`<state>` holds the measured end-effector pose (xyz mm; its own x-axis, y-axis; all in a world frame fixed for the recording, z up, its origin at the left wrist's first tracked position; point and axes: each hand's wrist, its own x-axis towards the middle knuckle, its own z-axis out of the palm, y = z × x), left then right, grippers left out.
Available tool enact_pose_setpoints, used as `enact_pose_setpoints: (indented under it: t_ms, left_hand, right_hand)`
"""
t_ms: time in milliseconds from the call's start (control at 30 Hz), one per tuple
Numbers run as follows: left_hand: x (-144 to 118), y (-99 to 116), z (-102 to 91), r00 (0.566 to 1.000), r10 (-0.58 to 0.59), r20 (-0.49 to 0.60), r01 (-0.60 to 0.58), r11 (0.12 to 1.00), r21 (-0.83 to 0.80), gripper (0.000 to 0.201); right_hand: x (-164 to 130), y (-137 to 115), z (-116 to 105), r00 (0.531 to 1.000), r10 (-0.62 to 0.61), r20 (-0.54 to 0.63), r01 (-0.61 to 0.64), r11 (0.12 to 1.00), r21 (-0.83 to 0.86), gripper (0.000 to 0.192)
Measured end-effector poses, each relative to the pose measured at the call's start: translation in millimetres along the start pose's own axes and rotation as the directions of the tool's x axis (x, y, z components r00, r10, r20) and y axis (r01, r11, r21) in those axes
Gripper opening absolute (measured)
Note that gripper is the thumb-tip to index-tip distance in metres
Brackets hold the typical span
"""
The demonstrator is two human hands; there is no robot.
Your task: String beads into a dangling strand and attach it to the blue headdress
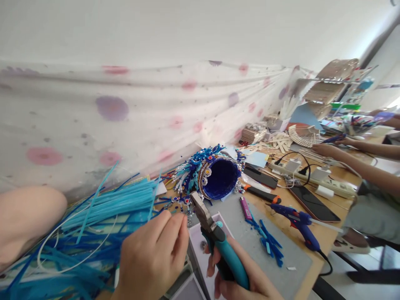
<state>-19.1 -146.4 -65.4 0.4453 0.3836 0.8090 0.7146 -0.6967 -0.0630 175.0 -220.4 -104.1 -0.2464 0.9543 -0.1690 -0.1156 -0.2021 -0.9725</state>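
Your right hand [240,275] grips teal pliers [215,233], nose near the blue beaded headpiece [215,177] lying on its side by the grey mat [250,233]. Left hand [153,258] pinched shut; can't tell on what. Headpiece looks mostly decorated; blue strips [103,208] still piled, unused.

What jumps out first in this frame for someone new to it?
The blue beaded headpiece lying on its side at mid-table, hollow toward the camera. In front of it the right hand grips teal-handled pliers pointed at its dangling beads, while the left hand pinches something small beside them. A heap of blue strips fills the left, and a blue glue gun lies to the right.
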Motion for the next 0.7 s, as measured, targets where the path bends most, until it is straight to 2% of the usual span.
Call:
enact_pose_setpoints:
  t_ms: [100,167,233,300,533,700]
  left_hand:
    - [0,0,0.7,0.994,-0.084,0.074,0.096,0.979,-0.178,0.022]
    - [0,1,2.3,0.989,-0.104,0.107,0.125,0.970,-0.208,0.029]
    - [1,2,4.6,0.986,-0.121,0.111,0.143,0.967,-0.213,0.034]
    - [1,2,6.6,0.985,-0.131,0.109,0.153,0.960,-0.234,0.037]
    - [-1,0,5.0,0.989,-0.083,0.125,0.115,0.954,-0.276,0.034]
    - [-2,-1,3.4,0.995,-0.051,0.084,0.073,0.959,-0.274,0.032]
  right_hand:
    - [0,-5,4,0.983,-0.145,-0.115,0.115,0.965,-0.236,0.024]
    - [1,-7,5,0.952,-0.277,-0.134,0.212,0.906,-0.367,0.018]
    - [2,-7,5,0.922,-0.369,-0.120,0.288,0.858,-0.425,0.015]
    - [3,-5,4,0.910,-0.405,-0.092,0.330,0.840,-0.431,0.016]
    - [2,-2,-1,0.947,-0.318,-0.044,0.274,0.873,-0.404,0.014]
    - [0,-1,-7,0.987,-0.162,-0.005,0.154,0.947,-0.281,0.009]
